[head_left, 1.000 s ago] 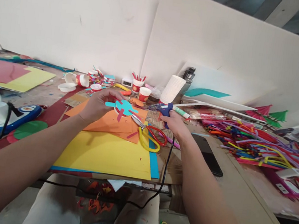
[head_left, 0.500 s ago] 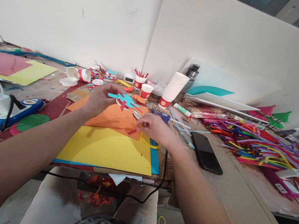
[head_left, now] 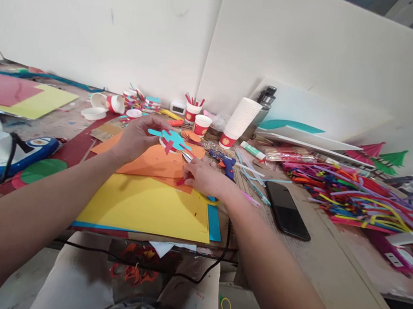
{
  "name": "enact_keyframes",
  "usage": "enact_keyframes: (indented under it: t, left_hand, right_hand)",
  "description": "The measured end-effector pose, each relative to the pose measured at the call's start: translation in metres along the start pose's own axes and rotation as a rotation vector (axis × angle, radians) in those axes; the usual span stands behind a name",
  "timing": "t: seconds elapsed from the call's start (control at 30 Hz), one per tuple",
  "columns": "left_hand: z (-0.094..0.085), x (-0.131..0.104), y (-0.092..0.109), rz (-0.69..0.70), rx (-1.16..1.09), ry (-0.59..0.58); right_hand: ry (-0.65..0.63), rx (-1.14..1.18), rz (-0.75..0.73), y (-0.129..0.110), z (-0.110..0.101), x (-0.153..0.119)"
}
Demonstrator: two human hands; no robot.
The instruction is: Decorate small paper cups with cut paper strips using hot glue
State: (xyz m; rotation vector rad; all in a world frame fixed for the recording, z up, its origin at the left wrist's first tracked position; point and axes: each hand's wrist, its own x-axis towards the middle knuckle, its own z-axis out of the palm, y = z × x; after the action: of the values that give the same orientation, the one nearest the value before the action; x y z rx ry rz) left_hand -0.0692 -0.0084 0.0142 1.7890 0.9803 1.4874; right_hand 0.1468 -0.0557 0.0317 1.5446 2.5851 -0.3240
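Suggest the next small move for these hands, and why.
Perhaps the right hand should bring the red strip to the blue-topped piece: that hand is at the strip, while the left hand holds the piece, which bears another red strip.

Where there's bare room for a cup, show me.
Cardboard between the black phone and pipe cleaners; also the yellow sheet, nearer than the orange paper, bar scraps. Crowded: around the right hand, scissors and glue gun; among paper cups.

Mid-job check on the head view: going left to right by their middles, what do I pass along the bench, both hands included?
Blue power strip → left hand → turquoise-topped piece it holds → right hand → black phone → pile of pipe cleaners.
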Motion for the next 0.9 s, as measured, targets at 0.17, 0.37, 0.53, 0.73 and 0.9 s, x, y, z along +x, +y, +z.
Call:
enact_keyframes:
  t: [0.17, 0.37, 0.53, 0.73, 0.9]
  left_hand:
    - [-0.001, 0.000, -0.004, 0.006, -0.074, -0.019]
    - [0.001, -0.002, -0.002, 0.051, -0.185, -0.087]
    - [0.004, -0.005, 0.003, 0.042, -0.248, -0.178]
    - [0.005, -0.007, 0.005, 0.044, -0.291, -0.263]
    - [0.008, -0.008, 0.004, 0.048, -0.312, -0.322]
  right_hand:
    - [0.059, 0.058, -0.062, 0.006, 0.003, -0.003]
    - [0.227, 0.305, -0.046, 0.024, 0.001, -0.012]
    - [0.500, 0.594, 0.005, 0.043, -0.002, -0.013]
    - [0.605, 1.037, 0.039, 0.042, -0.008, -0.014]
    - [0.467, 1.343, -0.085, 0.027, -0.003, -0.014]
